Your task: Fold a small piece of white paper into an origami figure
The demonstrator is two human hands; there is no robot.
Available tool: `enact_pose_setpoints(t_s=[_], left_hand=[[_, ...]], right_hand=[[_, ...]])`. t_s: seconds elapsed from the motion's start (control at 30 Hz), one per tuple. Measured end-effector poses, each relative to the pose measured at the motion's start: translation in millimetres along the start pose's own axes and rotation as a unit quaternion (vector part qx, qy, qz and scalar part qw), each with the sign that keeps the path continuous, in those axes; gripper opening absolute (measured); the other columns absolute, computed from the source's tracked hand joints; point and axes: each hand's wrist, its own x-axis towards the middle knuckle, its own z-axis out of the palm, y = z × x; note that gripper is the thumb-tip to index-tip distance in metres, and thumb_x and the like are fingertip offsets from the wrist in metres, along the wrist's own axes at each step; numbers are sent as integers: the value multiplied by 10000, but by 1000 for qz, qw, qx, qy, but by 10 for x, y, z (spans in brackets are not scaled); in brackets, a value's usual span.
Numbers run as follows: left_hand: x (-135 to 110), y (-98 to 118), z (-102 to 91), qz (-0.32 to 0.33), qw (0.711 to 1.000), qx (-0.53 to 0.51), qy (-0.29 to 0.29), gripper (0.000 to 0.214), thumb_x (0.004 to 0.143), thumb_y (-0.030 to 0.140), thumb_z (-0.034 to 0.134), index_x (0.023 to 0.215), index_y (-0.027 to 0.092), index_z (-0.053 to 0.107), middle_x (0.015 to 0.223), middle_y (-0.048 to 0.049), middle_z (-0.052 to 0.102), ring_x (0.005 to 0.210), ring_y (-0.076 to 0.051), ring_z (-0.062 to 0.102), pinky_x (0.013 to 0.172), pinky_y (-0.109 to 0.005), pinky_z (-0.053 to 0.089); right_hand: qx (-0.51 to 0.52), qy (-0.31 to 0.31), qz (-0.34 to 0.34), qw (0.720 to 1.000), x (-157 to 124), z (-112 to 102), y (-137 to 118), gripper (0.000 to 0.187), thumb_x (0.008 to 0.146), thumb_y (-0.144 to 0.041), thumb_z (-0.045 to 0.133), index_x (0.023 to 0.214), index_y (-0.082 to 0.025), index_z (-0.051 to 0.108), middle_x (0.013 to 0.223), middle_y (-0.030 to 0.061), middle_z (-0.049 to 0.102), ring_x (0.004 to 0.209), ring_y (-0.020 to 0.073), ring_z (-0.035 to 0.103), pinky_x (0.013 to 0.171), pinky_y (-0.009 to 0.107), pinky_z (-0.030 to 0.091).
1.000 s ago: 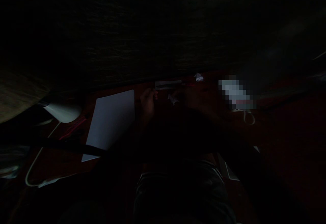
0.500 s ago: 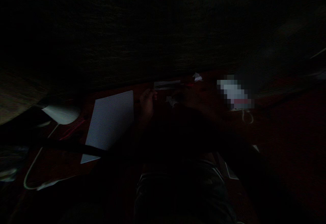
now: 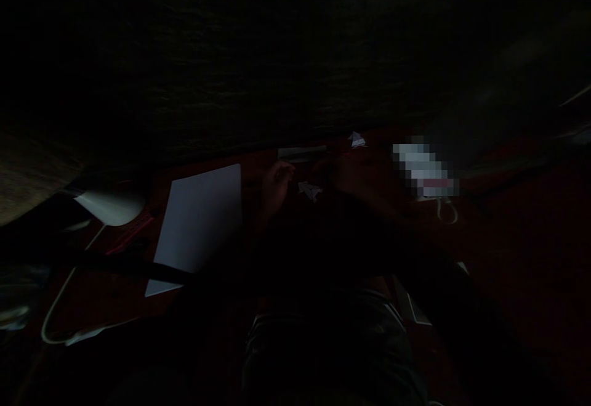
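The scene is very dark. My left hand [image 3: 276, 185] is above the reddish surface with its fingers loosely curled and a gap between them, and no object shows in it. Just to its right is a small folded piece of white paper [image 3: 310, 191] with pointed corners, apart from the fingers. My right hand [image 3: 340, 175] is on the far side of that paper, so dim that its fingers cannot be made out. Beyond both hands lies a pale flat strip [image 3: 302, 153]. A second folded paper [image 3: 357, 140] rests farther back on the right.
Left of my hands lies a large white sheet [image 3: 198, 221]. Farther left are a white cone-shaped thing [image 3: 111, 207], a red item [image 3: 132, 233] and a pale cord [image 3: 58, 307]. A blurred-out bright object [image 3: 422, 169] is at right, with a looped cord [image 3: 447, 212] beside it.
My left hand has moved slightly right, away from the pale strip's left end and closer to the folded paper. The nearer folded paper shows more plainly, and the right hand has shifted slightly.
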Motion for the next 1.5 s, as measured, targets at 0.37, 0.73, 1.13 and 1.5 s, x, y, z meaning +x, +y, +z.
enact_pose_setpoints(t_s=[0.37, 0.73, 1.13, 1.5], left_hand=[[-66, 16, -24, 70, 939, 328, -73, 226, 917, 375, 835, 774, 223, 746, 1022, -96, 730, 1090, -330, 678, 1056, -533, 502], [11, -61, -104, -15, 999, 32, 15, 178, 938, 347, 772, 809, 234, 723, 833, -1, 735, 861, -208, 691, 809, -313, 546], [0, -42, -110, 2, 998, -33, 59, 247, 883, 447, 862, 854, 234, 739, 890, -10, 766, 895, -191, 708, 831, -303, 570], [-10, -41, -154, -1, 999, -40, -5, 192, 956, 450, 738, 1032, 276, 767, 1036, -44, 802, 1001, -220, 755, 897, -350, 606]], right_hand=[[-50, 14, 11, 999, -19, 16, -3, 468, 894, 8, 561, 1058, -255, 912, 1182, 63, 889, 1095, 298, 826, 1056, 461, 645], [106, 73, 30, 991, 37, 11, -13, 234, 993, -181, 629, 960, -231, 856, 1032, 74, 861, 1046, 280, 806, 1019, 448, 641], [235, -13, -24, 972, -31, 55, -131, 230, 822, -404, 920, 935, -216, 852, 1046, 65, 858, 1010, 257, 784, 957, 404, 611], [233, 16, 5, 972, -30, 47, -133, 116, 838, -280, 878, 929, -218, 842, 1032, 39, 854, 1008, 243, 781, 936, 375, 610]])
